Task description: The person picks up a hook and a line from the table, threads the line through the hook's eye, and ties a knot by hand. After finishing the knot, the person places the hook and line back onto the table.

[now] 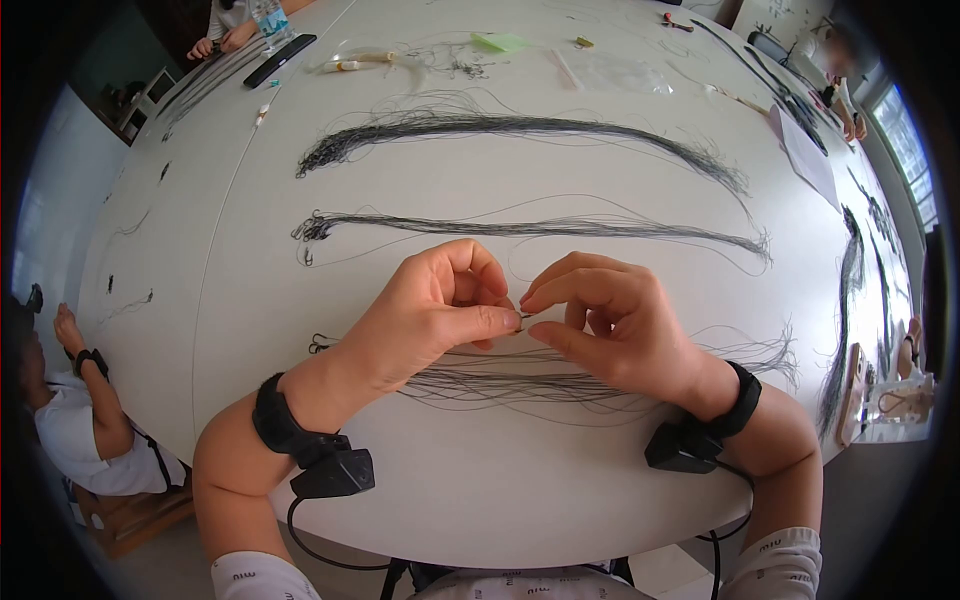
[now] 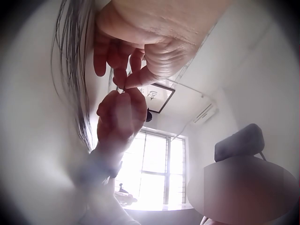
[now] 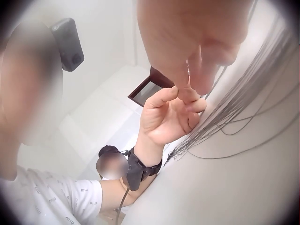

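Observation:
My left hand point(image 1: 430, 300) pinches a small, thin dark piece point(image 1: 526, 316) between thumb and index finger, its tip poking out past the thumb; too small to tell its kind. Facing it, my right hand point(image 1: 620, 315) has curled fingers, with index fingertip and thumb close around that tip. In the right wrist view, the left hand point(image 3: 164, 115) meets the right fingers from below. Beneath both hands lies a loose bundle of thin black strands point(image 1: 520, 385), partly hidden by them. A second, narrow bundle point(image 1: 520, 228) lies just beyond, with small dark loops at its left end.
Farther out lies a thicker strand bundle point(image 1: 500, 124). At the back are clear plastic bags point(image 1: 625, 75), a green scrap point(image 1: 500, 42) and a water bottle point(image 1: 270, 22). A paper sheet point(image 1: 805, 155) and more dark strands point(image 1: 850, 280) lie right. Other people sit around the table.

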`<state>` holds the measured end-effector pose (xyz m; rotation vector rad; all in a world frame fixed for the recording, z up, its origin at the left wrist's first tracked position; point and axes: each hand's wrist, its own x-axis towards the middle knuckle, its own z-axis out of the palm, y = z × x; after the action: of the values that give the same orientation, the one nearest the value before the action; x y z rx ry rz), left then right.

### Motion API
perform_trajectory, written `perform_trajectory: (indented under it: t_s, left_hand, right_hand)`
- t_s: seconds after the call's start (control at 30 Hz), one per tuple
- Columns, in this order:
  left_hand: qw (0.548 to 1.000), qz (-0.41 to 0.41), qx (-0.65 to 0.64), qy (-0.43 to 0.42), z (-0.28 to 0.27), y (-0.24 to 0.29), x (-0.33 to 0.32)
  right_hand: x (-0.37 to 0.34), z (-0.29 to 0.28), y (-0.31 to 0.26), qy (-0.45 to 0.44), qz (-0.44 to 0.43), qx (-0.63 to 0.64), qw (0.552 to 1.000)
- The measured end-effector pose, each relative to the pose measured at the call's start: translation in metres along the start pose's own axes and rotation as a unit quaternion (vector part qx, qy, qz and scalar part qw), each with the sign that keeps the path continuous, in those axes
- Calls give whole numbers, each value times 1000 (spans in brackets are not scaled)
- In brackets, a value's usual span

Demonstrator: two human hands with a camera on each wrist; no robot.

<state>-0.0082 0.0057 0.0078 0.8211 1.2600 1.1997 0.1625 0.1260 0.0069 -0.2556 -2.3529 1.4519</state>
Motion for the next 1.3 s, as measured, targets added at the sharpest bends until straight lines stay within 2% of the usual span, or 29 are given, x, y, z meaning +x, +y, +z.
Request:
perform_trajectory:
  t_s: [0.13, 0.2, 0.27, 0.3, 0.33, 0.37, 0.43, 0.47, 0.53, 0.67, 0.73, 0.8, 1.03, 1.3]
  left_hand:
    - [1000, 18, 12, -15, 0, 0, 0]
    - [1000, 7, 10, -3, 2, 6, -3]
    - [1000, -3, 8, 8, 3, 6, -3]
    - [994, 51, 97, 20, 4, 2, -3]
    - [977, 105, 185, 31, 5, -1, -4]
    - [977, 105, 185, 30, 7, -2, -5]
    - [941, 177, 281, 58, 11, -4, -8]
    - [942, 177, 281, 57, 12, -4, -8]
    - [909, 263, 311, 84, 13, -4, -7]
    - [880, 298, 362, 74, 12, -1, -9]
    - [851, 345, 384, 94, 11, -2, -8]
    - [853, 353, 372, 102, 11, -3, -8]
    - [851, 368, 360, 104, 14, -3, -11]
    - [828, 398, 384, 90, 14, -4, -11]
  right_hand:
    - [-1, 3, -1, -7, 69, 31, 997]
    - [-1, 4, -3, 22, 156, 146, 977]
    - [1, 0, -7, 21, 179, 163, 970]
    - [1, -2, -8, 21, 202, 181, 962]
    - [2, -2, -7, 22, 202, 180, 962]
    - [2, -2, -6, 22, 204, 178, 962]
    - [2, -2, -5, 23, 207, 176, 962]
    - [2, -2, -4, 18, 212, 180, 960]
    - [2, -3, -4, 13, 218, 185, 958]
    - [1, -2, -6, 0, 220, 198, 955]
    - [1, -2, -7, -2, 220, 220, 950]
    - [0, -1, -9, 1, 210, 263, 942]
    - [-1, -5, -15, -20, 215, 279, 936]
    - [-2, -4, -17, -9, 206, 221, 953]
